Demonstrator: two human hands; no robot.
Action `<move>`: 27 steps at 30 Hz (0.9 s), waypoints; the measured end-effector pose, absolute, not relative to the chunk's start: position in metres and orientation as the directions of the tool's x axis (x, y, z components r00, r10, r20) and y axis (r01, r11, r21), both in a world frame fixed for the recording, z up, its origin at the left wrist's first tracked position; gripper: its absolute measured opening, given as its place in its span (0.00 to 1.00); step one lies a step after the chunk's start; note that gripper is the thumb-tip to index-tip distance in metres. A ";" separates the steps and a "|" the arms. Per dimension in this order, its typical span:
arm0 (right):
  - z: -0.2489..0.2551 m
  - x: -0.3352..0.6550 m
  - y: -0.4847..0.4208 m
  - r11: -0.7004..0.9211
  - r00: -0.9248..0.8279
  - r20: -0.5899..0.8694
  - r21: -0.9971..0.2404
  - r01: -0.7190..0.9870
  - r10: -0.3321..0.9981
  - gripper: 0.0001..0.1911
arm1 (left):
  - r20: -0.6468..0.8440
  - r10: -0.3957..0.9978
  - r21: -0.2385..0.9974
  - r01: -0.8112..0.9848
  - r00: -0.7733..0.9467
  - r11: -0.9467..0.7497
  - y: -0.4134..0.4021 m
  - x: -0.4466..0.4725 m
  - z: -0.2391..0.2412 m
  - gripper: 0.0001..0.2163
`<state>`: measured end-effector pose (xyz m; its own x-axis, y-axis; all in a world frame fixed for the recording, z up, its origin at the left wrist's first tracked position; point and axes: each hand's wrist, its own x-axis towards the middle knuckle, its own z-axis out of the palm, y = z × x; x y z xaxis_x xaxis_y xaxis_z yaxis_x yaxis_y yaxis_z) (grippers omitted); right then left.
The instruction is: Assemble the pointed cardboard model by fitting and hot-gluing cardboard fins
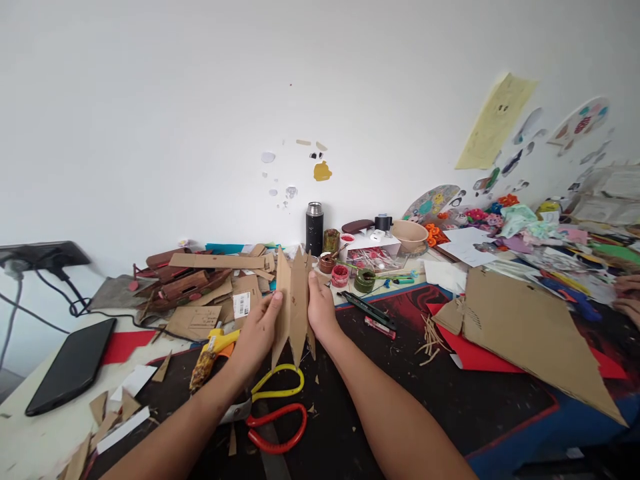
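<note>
The cardboard piece (294,308) stands upright between my hands, its points cut and creases folded. I judge it isn't glued yet. My left hand (257,333) clasps its 9 o'clock edge and my right hand (320,308) its 3 o'clock edge. Scissors (277,417) lie at 6, glue gun (213,353) at 8.

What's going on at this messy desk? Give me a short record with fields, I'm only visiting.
Setting: cluttered craft table against a white wall
Left hand: grips the left edge of a folded cardboard piece, held upright
Right hand: grips its right edge
Under the hands: scissors with yellow and red handle loops
To the left: yellow glue gun, black phone
To the right: utility knife, large cardboard sheet
At the back: black flask
Far right edge: another person's hand
</note>
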<state>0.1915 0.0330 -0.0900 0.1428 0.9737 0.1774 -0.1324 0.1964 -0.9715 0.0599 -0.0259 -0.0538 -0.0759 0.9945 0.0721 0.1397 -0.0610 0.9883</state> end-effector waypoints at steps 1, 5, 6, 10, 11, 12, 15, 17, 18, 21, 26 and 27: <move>-0.091 0.190 0.031 0.212 0.128 0.199 -0.973 -0.096 0.971 0.39 | 0.071 0.994 0.992 0.111 -0.086 -0.062 -0.022 0.056 -0.051 0.32; -0.096 0.181 0.024 0.231 0.037 0.229 -0.972 -0.049 0.973 0.37 | 0.063 0.994 0.998 -0.015 -0.087 -0.064 -0.015 0.049 -0.046 0.32; -0.096 0.179 0.022 0.226 0.024 0.225 -0.972 -0.068 0.974 0.37 | 0.060 0.995 0.997 -0.047 -0.079 -0.064 -0.014 0.049 -0.046 0.32; -0.095 0.175 0.021 0.203 -0.007 0.207 -0.966 -0.157 0.978 0.35 | 0.042 0.983 0.992 -0.106 -0.179 -0.062 -0.014 0.051 -0.053 0.33; -0.093 0.174 0.020 0.198 -0.019 0.204 -0.965 -0.175 0.979 0.35 | 0.048 0.973 0.995 -0.080 -0.225 -0.068 -0.014 0.051 -0.054 0.33; -0.092 0.174 0.020 0.193 -0.032 0.202 -0.963 -0.189 0.979 0.35 | 0.065 0.964 0.996 -0.037 -0.257 -0.078 -0.014 0.050 -0.055 0.33; -0.088 0.175 0.019 0.185 -0.039 0.197 -0.960 -0.211 0.980 0.35 | 0.132 0.963 0.989 0.102 -0.236 -0.110 -0.014 0.047 -0.057 0.32; -0.087 0.176 0.019 0.173 -0.008 0.179 -0.960 -0.218 0.984 0.36 | 0.132 0.977 0.986 0.126 -0.169 -0.111 -0.013 0.045 -0.058 0.32; -0.088 0.176 0.019 0.168 0.011 0.170 -0.961 -0.217 0.985 0.36 | 0.108 0.984 0.990 0.103 -0.139 -0.094 -0.012 0.045 -0.059 0.32; -0.089 0.177 0.020 0.166 0.043 0.161 -0.968 -0.189 0.986 0.38 | -0.010 0.998 0.996 -0.086 -0.066 0.005 -0.009 0.049 -0.064 0.33; -0.087 0.171 0.016 0.136 0.009 0.137 -0.964 -0.229 0.990 0.39 | -0.103 0.973 0.966 -0.253 -0.207 0.048 -0.014 0.067 -0.074 0.25; -0.085 0.170 0.014 0.129 -0.004 0.134 -0.958 -0.256 0.991 0.38 | -0.103 0.964 0.971 -0.236 -0.246 0.044 -0.017 0.070 -0.075 0.23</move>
